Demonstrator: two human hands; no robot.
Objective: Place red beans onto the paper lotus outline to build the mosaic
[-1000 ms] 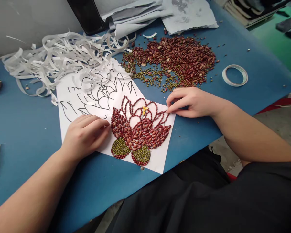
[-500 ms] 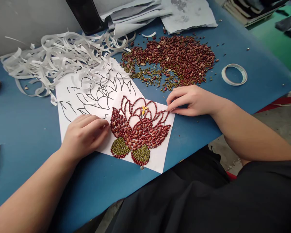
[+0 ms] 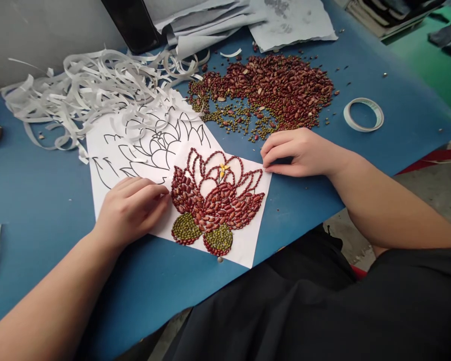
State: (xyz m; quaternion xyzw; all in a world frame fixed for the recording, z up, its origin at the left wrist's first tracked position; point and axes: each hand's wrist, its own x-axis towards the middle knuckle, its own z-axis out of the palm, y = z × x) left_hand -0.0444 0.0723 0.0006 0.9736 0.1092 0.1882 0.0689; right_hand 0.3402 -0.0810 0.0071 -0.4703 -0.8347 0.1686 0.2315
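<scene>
A lotus picture made of beans [image 3: 225,205] covers a white sheet [image 3: 244,250], with red kidney beans in the petals, green mung beans in two round parts and a small yellow piece at the centre. My left hand [image 3: 133,208] rests on paper at the picture's left side. Its fingers are curled with the thumb against them, hiding anything inside. At the sheet's right corner, my right hand [image 3: 295,153] has its fingertips pinched together beside a petal tip. Whatever they may hold is too small to make out.
Behind the picture lies a printed lotus outline [image 3: 158,145], partly under curled paper strips [image 3: 108,90]. A pile of mixed beans [image 3: 278,90] spreads beyond my right hand. A tape roll [image 3: 363,115] lies to the right, and a dark phone-like slab [image 3: 131,22] leans at the back.
My right hand has shifted slightly away from the petal tip, to the right and up toward the sheet's corner. My left hand and the bean picture stay in place.
</scene>
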